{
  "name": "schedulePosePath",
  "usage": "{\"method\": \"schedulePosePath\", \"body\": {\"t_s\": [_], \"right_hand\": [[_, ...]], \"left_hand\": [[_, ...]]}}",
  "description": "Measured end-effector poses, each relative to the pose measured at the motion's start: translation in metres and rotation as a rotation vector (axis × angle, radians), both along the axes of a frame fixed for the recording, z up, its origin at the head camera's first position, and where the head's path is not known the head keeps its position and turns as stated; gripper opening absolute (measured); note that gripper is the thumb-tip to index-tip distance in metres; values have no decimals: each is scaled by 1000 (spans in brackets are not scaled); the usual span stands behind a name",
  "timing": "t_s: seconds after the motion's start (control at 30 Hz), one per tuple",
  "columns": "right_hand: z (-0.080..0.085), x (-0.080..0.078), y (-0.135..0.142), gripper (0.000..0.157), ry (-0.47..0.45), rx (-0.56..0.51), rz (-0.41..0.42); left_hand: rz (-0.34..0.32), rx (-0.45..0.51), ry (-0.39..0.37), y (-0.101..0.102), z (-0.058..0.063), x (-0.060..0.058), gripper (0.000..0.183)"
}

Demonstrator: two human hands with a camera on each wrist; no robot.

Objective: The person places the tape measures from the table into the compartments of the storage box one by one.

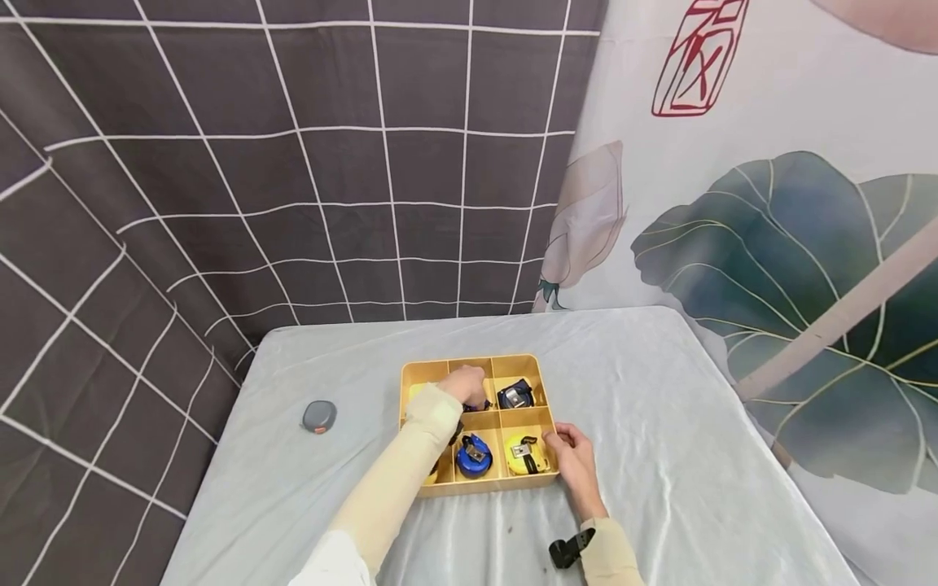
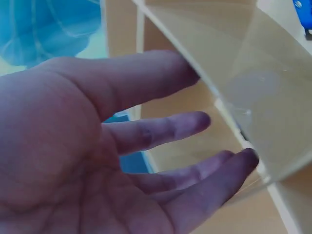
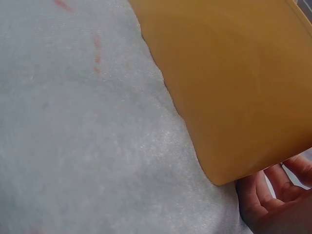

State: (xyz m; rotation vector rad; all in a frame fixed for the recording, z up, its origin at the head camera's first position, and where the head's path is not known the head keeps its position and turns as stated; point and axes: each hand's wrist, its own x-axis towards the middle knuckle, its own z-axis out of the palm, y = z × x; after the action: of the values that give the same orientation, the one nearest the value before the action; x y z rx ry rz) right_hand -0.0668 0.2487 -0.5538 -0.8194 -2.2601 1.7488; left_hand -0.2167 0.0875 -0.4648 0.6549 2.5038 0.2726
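Note:
A yellow divided box (image 1: 484,487) holds tape measures in its compartments. My left hand (image 1: 465,384) reaches into the back middle compartment, over a dark object mostly hidden beneath it. In the left wrist view the fingers (image 2: 156,134) are spread beside a divider, with nothing seen held between them. My right hand (image 1: 579,465) grips the box's right wall near the front corner; its fingers show partly behind the wall in the right wrist view. A dark tape measure (image 1: 516,395) lies back right, a blue tape measure (image 1: 475,457) front middle, a yellow tape measure (image 1: 524,457) front right.
A grey tape measure (image 1: 319,417) lies on the cloth-covered table (image 1: 293,505), left of the box. My left forearm covers the box's left compartments, where bits of yellow show. A dark checked curtain (image 1: 330,171) hangs behind, and a floral white one (image 1: 769,268) on the right.

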Motion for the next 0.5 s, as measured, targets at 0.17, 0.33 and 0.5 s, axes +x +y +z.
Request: {"method": "schedulePosePath", "body": {"t_s": [0.17, 0.33, 0.5], "right_hand": [[-2, 0, -3, 29, 14, 29, 1], [-3, -1, -6, 31, 35, 34, 0], [-3, -3, -6, 31, 45, 45, 40]], "left_hand": [[-88, 184, 15, -24, 17, 12, 17], [-90, 381, 1, -61, 32, 25, 31], [93, 593, 60, -109, 26, 31, 29]]}}
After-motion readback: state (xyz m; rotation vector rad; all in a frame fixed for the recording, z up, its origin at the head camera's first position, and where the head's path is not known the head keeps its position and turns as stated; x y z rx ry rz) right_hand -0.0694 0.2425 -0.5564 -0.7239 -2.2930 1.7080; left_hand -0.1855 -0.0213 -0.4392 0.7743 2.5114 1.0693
